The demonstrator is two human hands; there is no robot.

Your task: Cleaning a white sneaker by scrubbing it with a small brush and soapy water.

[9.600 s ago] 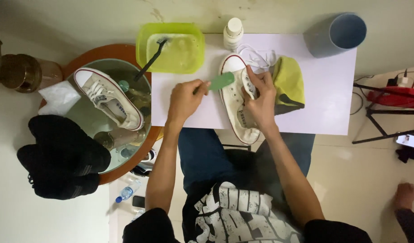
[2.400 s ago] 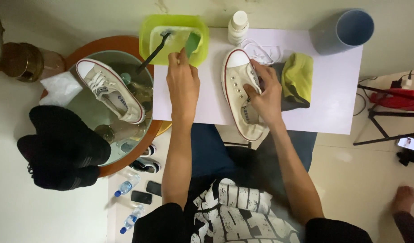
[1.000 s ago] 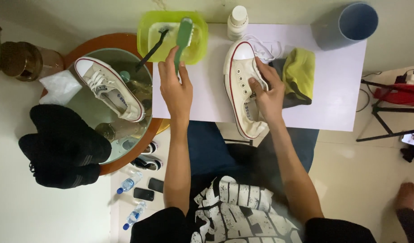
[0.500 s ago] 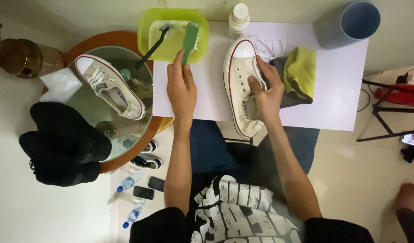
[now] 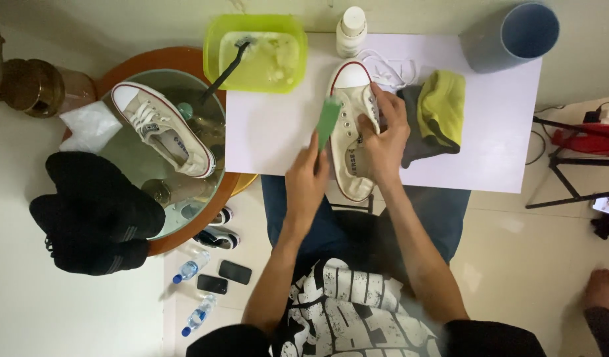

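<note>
White low-top sneaker point(image 5: 349, 132) lying on the white counter point(image 5: 489, 125), long axis running from the near edge to the far edge, rubber toe cap pointing away toward the wall, heel overhanging the near edge slightly. Right hand point(image 5: 384, 135) closed around the sneaker's upper from its right side, fingers over the eyelet row, thumb on the tongue area. Left hand point(image 5: 306, 182) wrapped shut on the handle of a green brush point(image 5: 328, 120), brush head angled up and away, lying against the sneaker's left side wall near the toe.

Just right of the sneaker, touching the right hand's knuckles: 1 yellow-and-grey cloth point(image 5: 437, 116), bunched. Behind the toe cap: loose white laces point(image 5: 390, 66) and 1 white bottle point(image 5: 351, 30) standing upright. At the counter's far-left corner: 1 yellow-green plastic tub point(image 5: 212, 53) with soapy water, 1 dark brush point(image 5: 226, 66) leaning in it. At the far-right corner: 1 blue-grey cup point(image 5: 509, 36) tipped toward the camera.

Left of the counter, well apart from the hands: 1 round glass-topped side table point(image 5: 179, 63) carrying a second sneaker point(image 5: 162, 139), laced, toe pointing up-left. Beside it 1 crumpled white tissue point(image 5: 89, 129) and 1 black bundle of fabric point(image 5: 96, 211). On the floor below: 2 small water bottles point(image 5: 184, 274) and 2 dark phones point(image 5: 234, 272).
</note>
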